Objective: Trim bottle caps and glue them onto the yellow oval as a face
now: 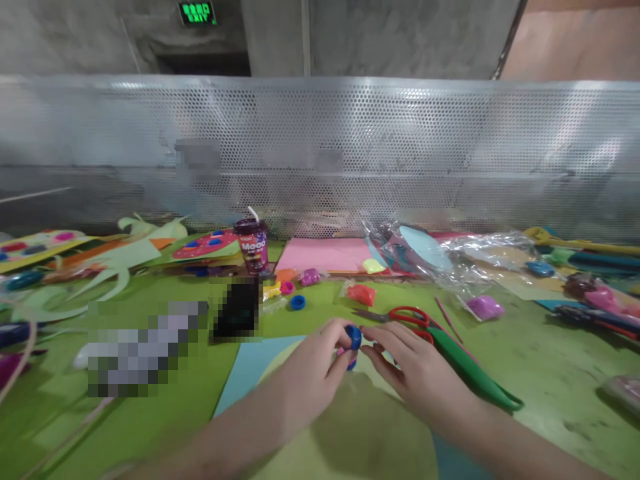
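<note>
My left hand (320, 363) pinches a small blue ring-shaped piece (354, 337) between thumb and forefinger. Below that ring, bits of pink and blue show by the thumb; I cannot make out whether they are part of the same piece. On the other side, my right hand (407, 360) has its fingers bent and its thumb apart, fingertips close to the ring or just touching it. Under both hands lies a large pale yellow-green rounded paper shape (370, 427) on a light blue sheet (245, 367). A similar blue ring (298, 302) lies on the table.
Scissors with red handles (407, 315) and a green strip (475, 370) lie by my right hand. Beyond are a purple drink cup (251, 247), pink paper (325, 255), a red clay packet (361, 294), a purple one (485, 307) and clear plastic wrap (470, 250). A perforated metal panel (320, 147) stands behind.
</note>
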Tool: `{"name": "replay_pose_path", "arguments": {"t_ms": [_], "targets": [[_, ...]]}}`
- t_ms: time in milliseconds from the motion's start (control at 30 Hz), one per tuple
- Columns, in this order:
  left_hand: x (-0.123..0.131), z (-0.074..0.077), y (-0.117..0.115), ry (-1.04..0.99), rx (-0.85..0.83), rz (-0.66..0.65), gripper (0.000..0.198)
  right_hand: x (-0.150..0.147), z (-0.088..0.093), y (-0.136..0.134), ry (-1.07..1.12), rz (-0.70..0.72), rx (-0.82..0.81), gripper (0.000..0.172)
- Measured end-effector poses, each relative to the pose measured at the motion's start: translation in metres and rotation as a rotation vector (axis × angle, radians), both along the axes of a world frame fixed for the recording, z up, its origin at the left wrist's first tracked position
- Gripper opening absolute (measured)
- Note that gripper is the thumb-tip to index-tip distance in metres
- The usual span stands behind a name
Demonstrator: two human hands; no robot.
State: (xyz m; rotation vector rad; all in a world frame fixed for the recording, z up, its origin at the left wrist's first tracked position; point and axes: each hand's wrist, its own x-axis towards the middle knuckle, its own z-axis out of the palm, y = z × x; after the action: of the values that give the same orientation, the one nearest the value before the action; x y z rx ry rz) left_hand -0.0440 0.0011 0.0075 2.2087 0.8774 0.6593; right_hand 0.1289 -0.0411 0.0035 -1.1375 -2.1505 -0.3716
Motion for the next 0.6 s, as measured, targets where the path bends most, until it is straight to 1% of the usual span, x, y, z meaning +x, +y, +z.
{"name": "replay_pose_path", "arguments": {"t_ms": [200,300,433,500,600], "targets": [[-0.004,-0.002,-0.004,0.030,0.115,-0.090,0.011,-0.001,0.005,-0.002,-0.181,0.034,0.045,0.026],[-0.004,-0.003,-0.006,0.018,0.128,-0.115,0.012,-0.002,0.008,-0.005,-0.245,0.025,0.099,0.028],[-0.004,-0.003,-0.007,-0.023,0.112,-0.153,0.013,-0.003,0.010,-0.009,-0.321,-0.013,0.134,0.027],[-0.005,0.000,-0.008,-0.031,0.097,-0.178,0.013,-0.004,0.010,-0.011,-0.332,-0.028,0.142,0.024],[-0.007,0.005,-0.011,-0.026,0.079,-0.199,0.013,-0.004,0.012,-0.012,-0.267,-0.014,0.169,0.020]]}}
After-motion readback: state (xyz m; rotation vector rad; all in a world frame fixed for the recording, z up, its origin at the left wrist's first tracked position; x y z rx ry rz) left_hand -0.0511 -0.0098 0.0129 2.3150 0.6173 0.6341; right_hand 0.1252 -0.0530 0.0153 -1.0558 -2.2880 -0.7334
